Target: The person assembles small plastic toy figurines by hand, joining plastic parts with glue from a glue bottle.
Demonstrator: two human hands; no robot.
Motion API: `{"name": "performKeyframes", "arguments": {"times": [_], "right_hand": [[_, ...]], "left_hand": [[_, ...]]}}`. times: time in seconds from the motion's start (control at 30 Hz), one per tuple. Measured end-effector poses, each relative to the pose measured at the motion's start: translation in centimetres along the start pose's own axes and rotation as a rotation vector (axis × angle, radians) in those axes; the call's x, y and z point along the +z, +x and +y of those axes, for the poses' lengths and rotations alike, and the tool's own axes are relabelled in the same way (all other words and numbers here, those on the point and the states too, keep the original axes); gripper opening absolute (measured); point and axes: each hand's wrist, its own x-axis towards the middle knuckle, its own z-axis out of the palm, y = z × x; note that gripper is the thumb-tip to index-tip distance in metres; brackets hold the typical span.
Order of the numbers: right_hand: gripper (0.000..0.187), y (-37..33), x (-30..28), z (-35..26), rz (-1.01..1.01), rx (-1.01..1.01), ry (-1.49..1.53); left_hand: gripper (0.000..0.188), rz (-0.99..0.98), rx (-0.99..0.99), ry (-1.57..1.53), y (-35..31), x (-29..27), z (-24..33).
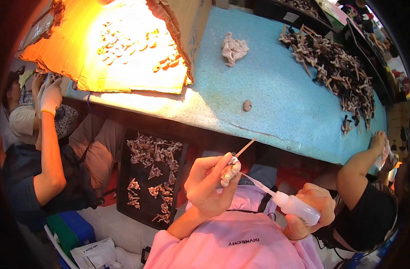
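Between the fingertips of my left hand [209, 184] is a small pale figurine [231, 170] with a dark patch near its top. A thin wooden stick [246, 147] juts up from it to the right. My right hand [313, 207] wraps around a white squeeze bottle [299, 209]. The bottle lies tilted, its long narrow nozzle [257, 183] pointing up-left. The nozzle's tip is at or very near the figurine's lower right side; whether they touch I cannot tell.
On the blue table [205, 96] are a crumpled cloth [234, 48], a small brown disc [247, 106] and a heap of figurine parts [334, 67]. A brightly lit cardboard box [93, 67] holds small pieces. A black tray [151, 179] of parts stands lower left. People work on both sides.
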Motion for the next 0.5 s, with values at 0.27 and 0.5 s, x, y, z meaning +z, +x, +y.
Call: {"name": "performKeyframes", "arguments": {"times": [0.27, 0.5], "right_hand": [[0.031, -0.21, 0.23, 0.06, 0.057, -0.111, -0.082], [0.032, -0.27, 0.04, -0.10, 0.038, -0.099, -0.092]], "left_hand": [[0.037, -0.007, 0.000, 0.008, -0.13, 0.02, 0.01], [0.037, -0.009, -0.001, 0.005, -0.10, 0.01, 0.15]]}}
